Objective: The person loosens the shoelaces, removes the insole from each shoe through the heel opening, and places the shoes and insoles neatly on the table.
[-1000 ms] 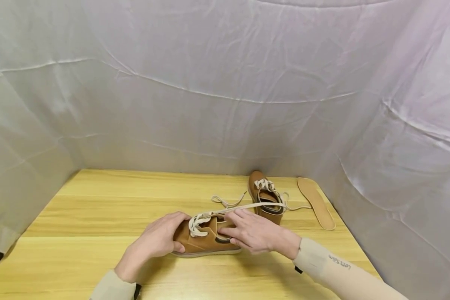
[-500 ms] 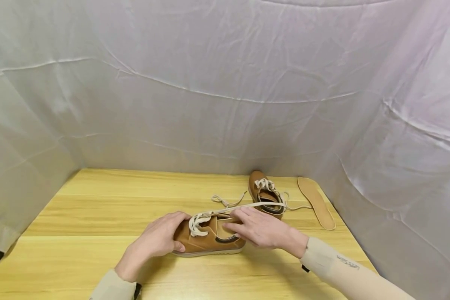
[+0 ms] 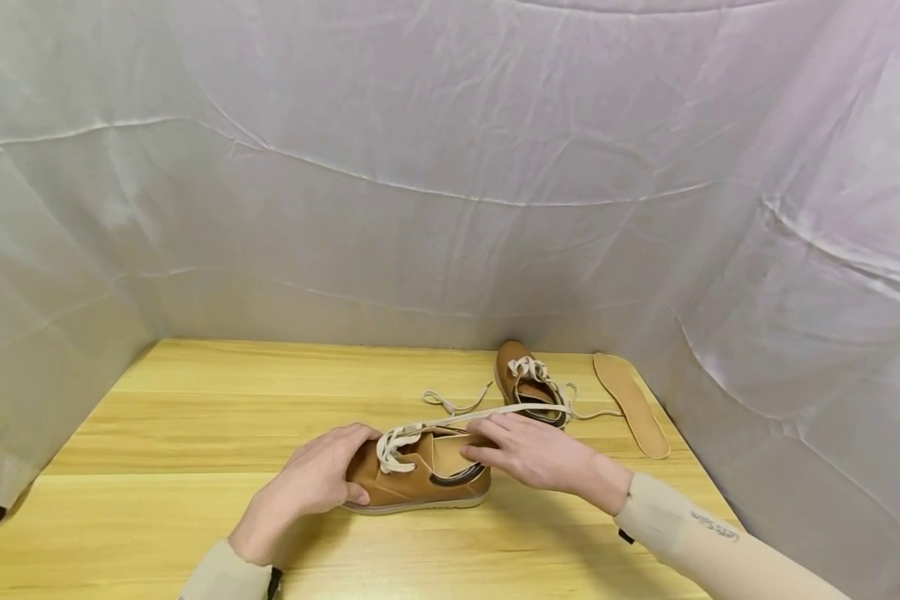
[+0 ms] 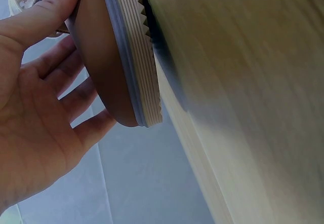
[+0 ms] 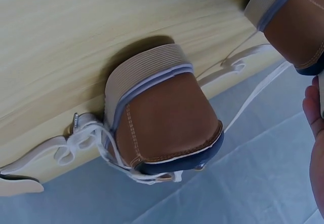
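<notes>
A brown lace-up shoe (image 3: 420, 483) sits on the table, toe to the left, its cream laces (image 3: 393, 450) loose. My left hand (image 3: 311, 475) holds its toe, thumb on the near side; the left wrist view shows the fingers along the far side of the toe (image 4: 101, 67). A tan insole (image 3: 447, 457) lies partly inside the shoe's opening. My right hand (image 3: 536, 450) pinches the insole's heel end above the shoe's heel. In the right wrist view, only an edge of that hand (image 5: 316, 153) shows, and its fingertips are mostly out of frame.
A second brown shoe (image 3: 513, 362) stands behind, toe toward the back; a long lace (image 3: 506, 410) stretches across it. A loose tan insole (image 3: 630, 406) lies at the table's right edge. Grey cloth walls (image 3: 420, 250) enclose the wooden table (image 3: 195, 417).
My right hand has shifted right, toward the shoe's heel and slightly up, uncovering more of the insole in the opening. My left hand and the shoe stay in place.
</notes>
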`<state>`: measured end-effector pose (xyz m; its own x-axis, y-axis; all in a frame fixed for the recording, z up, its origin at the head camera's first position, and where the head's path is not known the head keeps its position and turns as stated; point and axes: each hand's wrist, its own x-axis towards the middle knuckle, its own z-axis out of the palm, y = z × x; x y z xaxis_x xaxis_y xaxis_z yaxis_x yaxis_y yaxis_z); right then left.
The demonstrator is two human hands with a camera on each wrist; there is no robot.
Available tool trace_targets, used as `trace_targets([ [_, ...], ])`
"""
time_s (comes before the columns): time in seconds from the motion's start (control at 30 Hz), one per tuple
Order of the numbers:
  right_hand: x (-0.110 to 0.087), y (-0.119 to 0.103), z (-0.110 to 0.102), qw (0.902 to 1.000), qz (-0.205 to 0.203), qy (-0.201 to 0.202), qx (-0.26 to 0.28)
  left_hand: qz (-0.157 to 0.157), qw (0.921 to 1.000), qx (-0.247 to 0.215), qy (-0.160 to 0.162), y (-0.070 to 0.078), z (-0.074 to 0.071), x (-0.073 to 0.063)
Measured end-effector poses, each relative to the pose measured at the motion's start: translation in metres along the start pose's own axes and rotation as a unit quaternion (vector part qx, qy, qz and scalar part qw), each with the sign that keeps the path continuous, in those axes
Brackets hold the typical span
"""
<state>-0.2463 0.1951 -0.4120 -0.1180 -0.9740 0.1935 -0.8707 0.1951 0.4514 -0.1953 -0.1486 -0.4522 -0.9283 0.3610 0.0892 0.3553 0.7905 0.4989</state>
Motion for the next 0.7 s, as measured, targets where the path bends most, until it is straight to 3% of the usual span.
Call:
trace_targets([
  [0.7, -0.017, 0.011, -0.01, 0.9995, 0.007, 0.018, 0.026, 0.002, 1.0, -0.001, 0.002, 0.001, 0.0, 0.0],
])
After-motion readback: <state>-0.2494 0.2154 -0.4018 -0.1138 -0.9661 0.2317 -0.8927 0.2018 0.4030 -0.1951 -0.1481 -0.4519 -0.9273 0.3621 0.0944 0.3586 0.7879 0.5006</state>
